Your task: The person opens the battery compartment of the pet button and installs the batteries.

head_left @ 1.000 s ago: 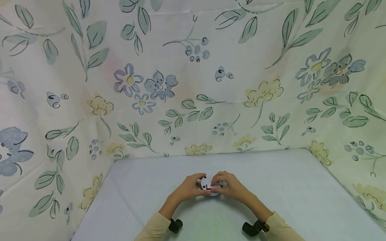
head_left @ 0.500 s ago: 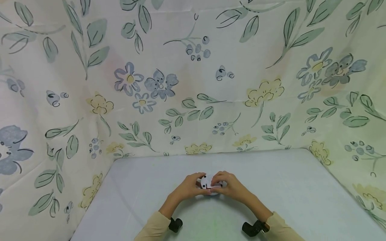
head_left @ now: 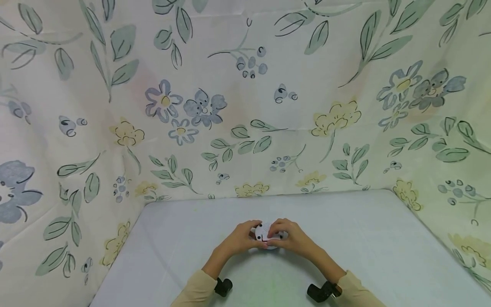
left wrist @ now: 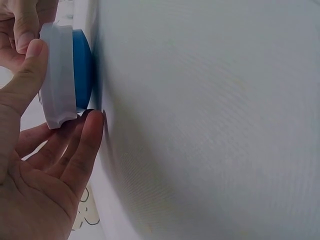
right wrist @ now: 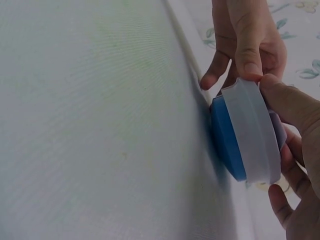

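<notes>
A round white plastic device (head_left: 263, 231) with a patch of small holes and black dots on its upper face is held just over the table by both hands. Its underside is a blue dome (left wrist: 82, 70), close to the cloth. My left hand (head_left: 241, 237) grips the left side, thumb on the near edge and fingers round the far side. On the right, my right hand (head_left: 294, 237) has its thumb at the near rim and curled fingertips on a white raised piece (right wrist: 277, 131) of the upper face. A thin dark red line shows beside that piece. Both thumb tips nearly meet.
A white cloth-covered table (head_left: 184, 238) lies under the hands. Floral fabric (head_left: 245, 162) hangs behind it and along both sides. Black wrist cameras (head_left: 223, 287) sit on both forearms, below beige sleeves.
The red strip seen on the device's upper face a second ago has narrowed to a thin dark line. Both hands stay almost where they were.
</notes>
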`<move>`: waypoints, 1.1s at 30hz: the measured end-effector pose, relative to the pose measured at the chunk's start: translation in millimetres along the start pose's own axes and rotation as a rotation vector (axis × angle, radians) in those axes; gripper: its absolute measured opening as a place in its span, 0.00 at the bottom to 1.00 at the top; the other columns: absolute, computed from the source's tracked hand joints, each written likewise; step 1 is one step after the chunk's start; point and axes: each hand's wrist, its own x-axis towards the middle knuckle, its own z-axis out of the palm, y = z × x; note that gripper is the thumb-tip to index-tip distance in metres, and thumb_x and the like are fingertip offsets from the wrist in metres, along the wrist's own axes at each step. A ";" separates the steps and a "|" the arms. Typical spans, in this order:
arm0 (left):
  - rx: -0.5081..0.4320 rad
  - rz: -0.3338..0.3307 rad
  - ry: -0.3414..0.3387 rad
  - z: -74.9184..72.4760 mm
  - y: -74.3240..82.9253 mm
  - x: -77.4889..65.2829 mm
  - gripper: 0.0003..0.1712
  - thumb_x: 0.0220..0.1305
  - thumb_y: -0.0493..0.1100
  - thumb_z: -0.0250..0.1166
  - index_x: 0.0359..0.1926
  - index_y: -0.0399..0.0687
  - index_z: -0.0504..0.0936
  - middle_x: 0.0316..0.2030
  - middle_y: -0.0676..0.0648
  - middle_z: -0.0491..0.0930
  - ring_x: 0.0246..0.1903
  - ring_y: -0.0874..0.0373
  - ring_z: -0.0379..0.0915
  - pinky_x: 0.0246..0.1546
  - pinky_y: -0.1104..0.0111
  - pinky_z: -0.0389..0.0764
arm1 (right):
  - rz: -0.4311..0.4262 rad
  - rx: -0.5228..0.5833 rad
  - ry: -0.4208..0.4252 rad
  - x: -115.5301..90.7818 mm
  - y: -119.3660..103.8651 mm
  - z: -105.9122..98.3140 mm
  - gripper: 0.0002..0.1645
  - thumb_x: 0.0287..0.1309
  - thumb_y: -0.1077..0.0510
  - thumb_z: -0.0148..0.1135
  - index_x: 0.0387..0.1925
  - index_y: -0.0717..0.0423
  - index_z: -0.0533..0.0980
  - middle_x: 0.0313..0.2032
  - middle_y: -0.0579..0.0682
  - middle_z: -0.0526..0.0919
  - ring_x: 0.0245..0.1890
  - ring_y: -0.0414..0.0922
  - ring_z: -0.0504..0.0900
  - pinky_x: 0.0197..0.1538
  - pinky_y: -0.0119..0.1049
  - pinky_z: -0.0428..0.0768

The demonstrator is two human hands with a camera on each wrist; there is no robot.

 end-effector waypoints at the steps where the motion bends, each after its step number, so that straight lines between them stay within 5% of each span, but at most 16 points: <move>1: 0.000 0.003 -0.001 0.1 0.2 0.2 0.45 0.59 0.49 0.78 0.70 0.33 0.69 0.65 0.40 0.73 0.48 0.54 0.79 0.44 0.67 0.80 | -0.002 -0.001 0.001 -0.5 0.1 0.0 0.07 0.56 0.55 0.77 0.35 0.48 0.85 0.39 0.40 0.83 0.41 0.41 0.79 0.44 0.45 0.78; 15: -0.009 0.001 0.005 1.0 1.4 0.7 0.44 0.59 0.48 0.78 0.69 0.33 0.70 0.64 0.39 0.73 0.47 0.53 0.80 0.44 0.67 0.80 | 0.023 0.007 0.024 -3.1 2.6 2.4 0.06 0.57 0.53 0.76 0.35 0.45 0.85 0.39 0.38 0.83 0.41 0.41 0.79 0.44 0.44 0.78; 26: -0.003 0.001 0.009 0.9 2.8 0.2 0.43 0.59 0.48 0.78 0.69 0.32 0.70 0.64 0.39 0.73 0.48 0.53 0.80 0.43 0.68 0.80 | 0.023 0.041 0.062 -2.8 3.2 6.6 0.08 0.53 0.60 0.78 0.34 0.50 0.85 0.37 0.45 0.84 0.39 0.47 0.80 0.41 0.48 0.78; 30: -0.003 0.000 0.007 0.4 3.4 0.0 0.43 0.59 0.48 0.78 0.69 0.32 0.70 0.63 0.39 0.74 0.48 0.52 0.80 0.43 0.68 0.80 | 0.024 0.049 0.074 0.0 -12.7 2.7 0.09 0.51 0.66 0.78 0.32 0.57 0.84 0.36 0.53 0.84 0.38 0.53 0.81 0.41 0.52 0.78; 33: -0.002 0.004 0.005 -0.2 4.8 -0.1 0.43 0.60 0.48 0.77 0.69 0.32 0.70 0.63 0.38 0.74 0.48 0.52 0.80 0.43 0.68 0.80 | 0.033 0.044 0.070 -0.3 -14.0 1.2 0.07 0.53 0.63 0.78 0.33 0.53 0.85 0.36 0.49 0.85 0.39 0.50 0.81 0.42 0.50 0.78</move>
